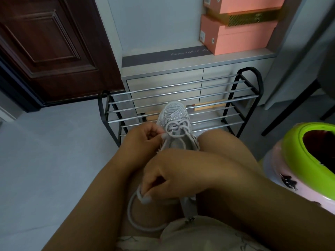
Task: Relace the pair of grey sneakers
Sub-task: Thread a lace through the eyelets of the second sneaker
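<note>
A grey mesh sneaker (175, 124) rested on the person's lap. The left hand (143, 135) pinched its pale round lace (137, 214) near the eyelets; the right hand (168, 176) apparently gripped the lace's looped end.

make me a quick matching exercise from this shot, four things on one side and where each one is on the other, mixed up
Things:
1. sneaker
2. loose lace
3. pink boxes
4. shoe rack

Places:
A. stacked on the cabinet top
B. on the lap, toe pointing away
C. on the floor before the drawers
D. looping below the right hand

Pairs: 1-B, 2-D, 3-A, 4-C
</note>
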Action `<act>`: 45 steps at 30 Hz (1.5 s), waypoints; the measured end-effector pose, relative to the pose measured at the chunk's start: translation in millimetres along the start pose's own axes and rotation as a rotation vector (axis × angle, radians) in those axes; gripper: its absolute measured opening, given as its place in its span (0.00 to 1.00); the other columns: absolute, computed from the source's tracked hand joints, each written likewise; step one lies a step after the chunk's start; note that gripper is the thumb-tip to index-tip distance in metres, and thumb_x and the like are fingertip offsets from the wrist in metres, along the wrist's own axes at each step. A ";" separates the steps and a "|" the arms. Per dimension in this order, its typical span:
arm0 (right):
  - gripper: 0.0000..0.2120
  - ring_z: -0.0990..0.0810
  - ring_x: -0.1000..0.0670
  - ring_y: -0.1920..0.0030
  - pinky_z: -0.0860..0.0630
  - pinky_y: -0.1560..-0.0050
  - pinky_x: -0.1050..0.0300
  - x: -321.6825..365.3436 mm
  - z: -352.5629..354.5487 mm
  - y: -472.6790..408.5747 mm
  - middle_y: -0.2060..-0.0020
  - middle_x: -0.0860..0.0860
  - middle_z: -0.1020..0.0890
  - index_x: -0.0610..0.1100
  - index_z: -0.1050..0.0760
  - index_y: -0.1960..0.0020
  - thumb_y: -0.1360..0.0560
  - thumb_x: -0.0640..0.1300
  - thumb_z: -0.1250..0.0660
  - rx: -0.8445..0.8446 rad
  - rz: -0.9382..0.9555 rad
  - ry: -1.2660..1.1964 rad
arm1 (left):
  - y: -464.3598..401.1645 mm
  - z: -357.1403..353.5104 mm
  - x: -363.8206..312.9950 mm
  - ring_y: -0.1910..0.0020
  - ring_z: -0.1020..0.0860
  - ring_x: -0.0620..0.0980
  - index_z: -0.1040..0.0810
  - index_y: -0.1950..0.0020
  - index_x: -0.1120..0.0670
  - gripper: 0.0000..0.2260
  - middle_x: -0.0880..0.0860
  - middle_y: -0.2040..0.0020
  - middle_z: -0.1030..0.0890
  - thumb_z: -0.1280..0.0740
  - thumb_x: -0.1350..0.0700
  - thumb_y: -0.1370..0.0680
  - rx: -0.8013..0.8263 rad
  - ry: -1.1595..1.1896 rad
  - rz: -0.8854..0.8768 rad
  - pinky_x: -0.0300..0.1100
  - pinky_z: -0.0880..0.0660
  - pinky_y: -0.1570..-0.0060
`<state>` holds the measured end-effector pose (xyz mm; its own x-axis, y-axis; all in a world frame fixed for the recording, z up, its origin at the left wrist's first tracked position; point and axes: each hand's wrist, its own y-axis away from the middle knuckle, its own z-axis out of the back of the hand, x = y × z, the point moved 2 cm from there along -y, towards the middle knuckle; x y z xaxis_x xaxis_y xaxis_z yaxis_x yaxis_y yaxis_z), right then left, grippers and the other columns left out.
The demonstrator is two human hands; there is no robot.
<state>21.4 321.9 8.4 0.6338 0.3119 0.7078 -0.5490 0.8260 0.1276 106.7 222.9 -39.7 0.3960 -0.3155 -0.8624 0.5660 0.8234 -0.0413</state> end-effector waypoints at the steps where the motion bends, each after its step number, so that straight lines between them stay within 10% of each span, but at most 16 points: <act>1: 0.09 0.21 0.57 0.58 0.26 0.54 0.65 -0.4 1.3 0.9 0.58 0.55 0.19 0.45 0.18 0.51 0.24 0.48 0.34 0.017 -0.014 -0.021 | 0.4 -0.1 0.3 0.66 0.21 0.42 0.20 0.58 0.50 0.02 0.49 0.63 0.17 0.30 0.55 0.25 -0.001 0.005 0.001 0.29 0.27 0.67; 9: 0.10 0.25 0.56 0.63 0.34 0.68 0.66 -27.7 18.2 13.8 0.63 0.54 0.22 0.52 0.19 0.51 0.27 0.55 0.34 -0.078 -0.341 0.396 | 0.5 -1.1 -2.3 0.56 0.22 0.58 0.20 0.51 0.52 0.05 0.60 0.55 0.20 0.33 0.61 0.23 0.034 0.037 -0.088 0.47 0.24 0.54; 14: 0.09 0.26 0.54 0.58 0.38 0.69 0.69 -29.6 12.1 8.3 0.55 0.54 0.22 0.51 0.21 0.48 0.28 0.49 0.32 0.002 -0.351 0.474 | 1.8 -4.6 -7.5 0.56 0.26 0.35 0.19 0.53 0.52 0.12 0.48 0.57 0.22 0.39 0.66 0.22 0.175 -0.119 -0.193 0.24 0.34 0.56; 21: 0.13 0.34 0.56 0.70 0.42 0.72 0.62 -32.8 8.8 10.0 0.70 0.54 0.33 0.49 0.30 0.59 0.25 0.58 0.37 0.025 -0.420 0.493 | 3.9 -8.2 -2.4 0.58 0.31 0.39 0.26 0.64 0.45 0.07 0.50 0.59 0.29 0.38 0.48 0.26 0.195 -0.199 -0.184 0.31 0.36 0.59; 26: 0.14 0.31 0.54 0.67 0.42 0.72 0.63 -35.4 20.3 16.8 0.71 0.55 0.32 0.50 0.32 0.65 0.25 0.56 0.37 -0.162 -0.501 0.441 | 5.0 -5.3 -4.3 0.62 0.31 0.41 0.29 0.68 0.50 0.13 0.51 0.60 0.29 0.29 0.63 0.31 0.171 -0.202 -0.209 0.31 0.35 0.63; 37: 0.08 0.32 0.56 0.77 0.40 0.79 0.66 -46.8 60.7 41.4 0.69 0.50 0.22 0.41 0.23 0.56 0.31 0.30 0.34 -0.831 0.026 -0.969 | 10.8 8.1 -14.5 0.59 0.25 0.56 0.19 0.55 0.62 0.04 0.61 0.55 0.23 0.31 0.68 0.28 0.209 0.058 -0.153 0.48 0.27 0.55; 41: 0.08 0.28 0.55 0.75 0.33 0.76 0.65 -51.8 61.5 38.0 0.66 0.44 0.24 0.42 0.22 0.57 0.36 0.34 0.31 -0.879 0.155 -1.257 | 12.9 8.8 -36.0 0.56 0.23 0.48 0.16 0.52 0.52 0.10 0.56 0.56 0.21 0.32 0.48 0.27 0.151 0.119 -0.176 0.31 0.27 0.57; 45: 0.08 0.24 0.53 0.72 0.26 0.73 0.64 -55.7 61.0 34.8 0.65 0.44 0.20 0.42 0.24 0.57 0.34 0.32 0.33 -0.922 0.181 -1.355 | 15.3 -5.4 -54.3 0.65 0.21 0.41 0.17 0.57 0.48 0.06 0.46 0.62 0.17 0.32 0.48 0.26 0.317 -0.015 -0.227 0.30 0.26 0.63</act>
<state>-66.3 304.6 15.8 -0.5785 0.2265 0.7836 0.2444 0.9647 -0.0984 90.0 255.1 3.8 0.2440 -0.4817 -0.8417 0.8349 0.5459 -0.0704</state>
